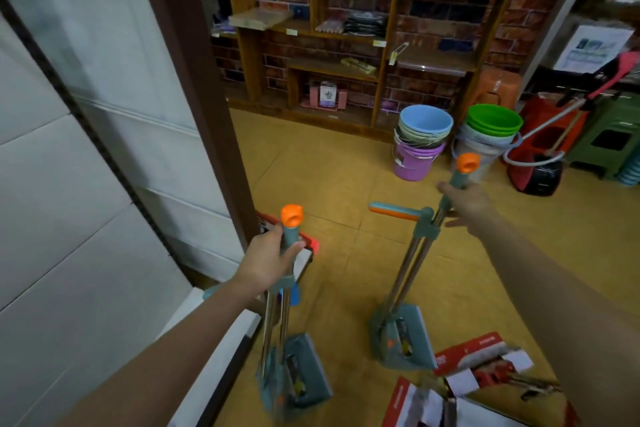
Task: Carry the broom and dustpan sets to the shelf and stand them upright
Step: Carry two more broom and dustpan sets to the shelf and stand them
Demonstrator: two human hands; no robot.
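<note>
Nearest the camera, red-and-white packaged goods (485,371) lie on the tan floor (346,184) at lower right. Just beyond, two broom and dustpan sets stand nearly upright, long axes running floor to hand, orange caps up and teal dustpan heads down. The left hand (268,262) has its grip curled round the teal handle of the left set (287,340) just below the cap; that set leans slightly, its head by a white ledge (221,350) beside a brown post (194,80). The right hand (467,203) wraps its grip round the upper handle of the right set (412,284), whose short orange-teal side bar points left. Farther off stand stacked buckets (420,142), one pile topped blue, another green. At the back, the wooden shelf (384,45) lines a brick-patterned wall.
</note>
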